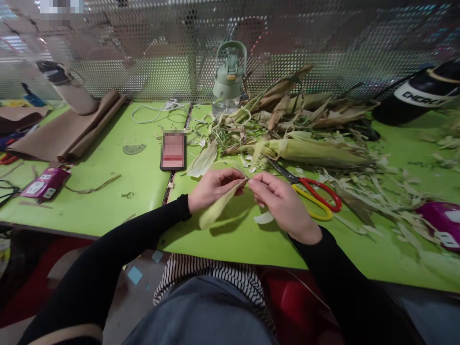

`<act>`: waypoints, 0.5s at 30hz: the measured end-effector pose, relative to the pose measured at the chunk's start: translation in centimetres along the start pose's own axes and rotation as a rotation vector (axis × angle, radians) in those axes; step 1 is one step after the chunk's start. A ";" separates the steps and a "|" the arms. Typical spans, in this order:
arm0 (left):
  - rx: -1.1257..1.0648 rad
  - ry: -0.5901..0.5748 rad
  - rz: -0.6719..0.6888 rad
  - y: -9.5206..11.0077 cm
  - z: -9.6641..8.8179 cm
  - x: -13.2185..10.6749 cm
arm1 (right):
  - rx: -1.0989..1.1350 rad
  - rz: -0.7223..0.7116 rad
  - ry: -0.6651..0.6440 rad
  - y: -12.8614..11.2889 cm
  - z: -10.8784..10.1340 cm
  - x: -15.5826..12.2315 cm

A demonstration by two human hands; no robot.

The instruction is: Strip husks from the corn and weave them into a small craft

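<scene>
Both my hands meet over the green table (201, 244) near its front edge. My left hand (217, 188) is closed on a pale green corn husk piece (219, 208), whose wide end hangs down below the fingers. The fingertips of my right hand (278, 199) pinch at the husk's narrow end, close to the left fingertips; the exact part held is too small to make out. Scissors (312, 191) with red and yellow handles lie beside my right hand. Beyond the hands is a husk-covered corn ear (319, 152). A small white husk scrap (264, 218) lies below my right hand.
A pile of dried husks (287, 108) spreads at the back right. Behind stands a green water bottle (230, 81); a phone (173, 151) lies left of my hands. A white bottle (72, 91), brown paper (68, 129) and a purple packet (46, 183) are further left. A black bottle (413, 98) leans right.
</scene>
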State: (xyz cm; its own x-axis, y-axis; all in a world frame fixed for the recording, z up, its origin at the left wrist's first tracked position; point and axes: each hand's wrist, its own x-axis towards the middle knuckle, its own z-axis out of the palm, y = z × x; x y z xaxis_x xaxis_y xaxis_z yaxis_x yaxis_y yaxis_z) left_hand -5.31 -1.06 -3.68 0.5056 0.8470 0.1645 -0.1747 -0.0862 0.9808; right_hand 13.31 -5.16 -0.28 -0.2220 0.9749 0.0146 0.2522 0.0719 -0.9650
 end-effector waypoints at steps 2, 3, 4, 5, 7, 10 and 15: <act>0.052 -0.001 0.033 0.1 0.1 -0.2 | 0.180 0.028 -0.037 -0.3 0.1 -0.3; 0.088 0.006 0.040 0.2 0.1 -0.3 | 0.251 0.041 -0.042 -0.5 0.2 -0.4; 0.129 0.014 0.044 0.3 0.2 -0.4 | 0.304 0.056 -0.047 -0.6 0.3 -0.4; 0.168 0.021 0.047 0.4 0.2 -0.5 | 0.343 0.070 -0.048 -0.6 0.3 -0.5; 0.228 0.024 0.068 0.4 0.3 -0.6 | 0.394 0.091 -0.056 -0.7 0.4 -0.5; 0.275 0.015 0.133 0.1 0.4 -0.8 | 0.410 0.088 -0.067 -0.3 0.3 -0.3; 0.206 0.042 0.172 -0.6 0.7 -1.0 | 0.215 0.053 -0.042 0.7 -0.2 0.0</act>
State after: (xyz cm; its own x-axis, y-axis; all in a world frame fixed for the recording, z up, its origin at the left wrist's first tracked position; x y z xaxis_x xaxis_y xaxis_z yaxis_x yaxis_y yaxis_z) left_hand -5.08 -2.20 -4.33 0.4468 0.8315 0.3300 -0.0771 -0.3317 0.9402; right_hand 13.64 -5.07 -0.88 -0.2537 0.9663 -0.0443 0.0591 -0.0302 -0.9978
